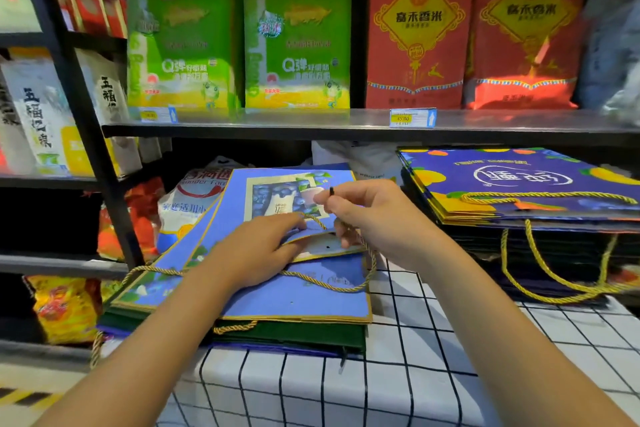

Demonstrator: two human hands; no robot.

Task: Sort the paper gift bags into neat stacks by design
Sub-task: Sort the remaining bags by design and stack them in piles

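Two bare forearms, no sleeves, left hand [256, 246], right hand [374, 218], short nails

head view, close, looking forward and down
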